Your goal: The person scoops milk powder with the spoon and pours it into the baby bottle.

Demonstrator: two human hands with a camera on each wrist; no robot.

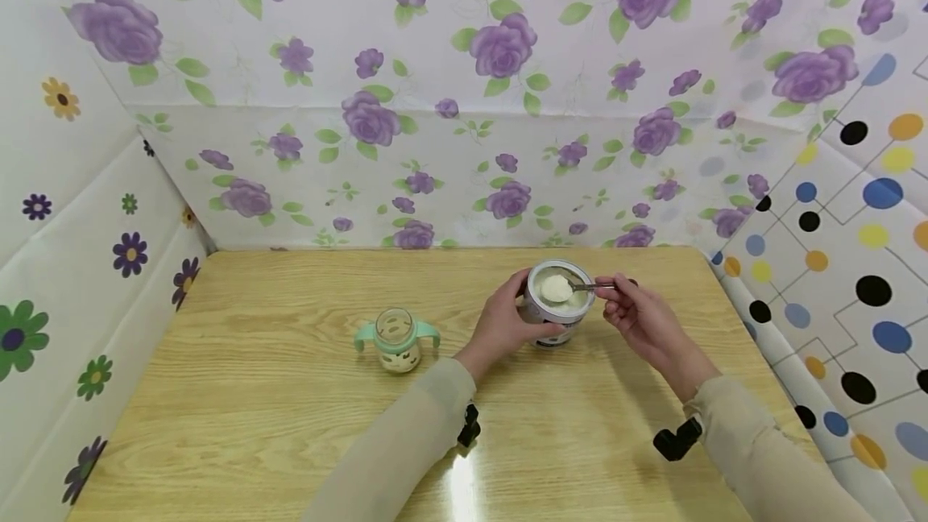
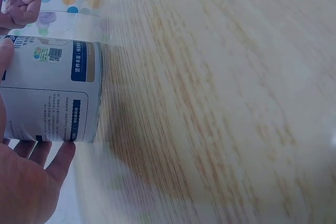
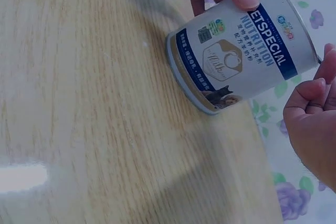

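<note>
**Inspector:** Start at the left. What stands on the table [image 1: 254, 393]?

**Assistant:** A small bottle [image 1: 397, 340] with mint-green handles, upright, uncapped, well apart from both hands.

**Inspector:** Next along?

**Assistant:** The left hand [image 1: 503, 326]. Its fingers and thumb curl round the side of the can [image 1: 557, 302], gripping it. The left wrist view confirms the palm and thumb against the can's wall [image 2: 50, 95].

**Inspector:** The can's position?

**Assistant:** Upright on the table, right of centre, toward the far edge, lid off, pale powder inside. The right wrist view shows its printed label [image 3: 241, 51].

**Inspector:** And the right side?

**Assistant:** The right hand [image 1: 641, 316] pinches the handle of a spoon [image 1: 573, 287]. The bowl sits over the can's mouth, heaped with white powder. Remaining fingers are curled [image 3: 310, 98].
</note>
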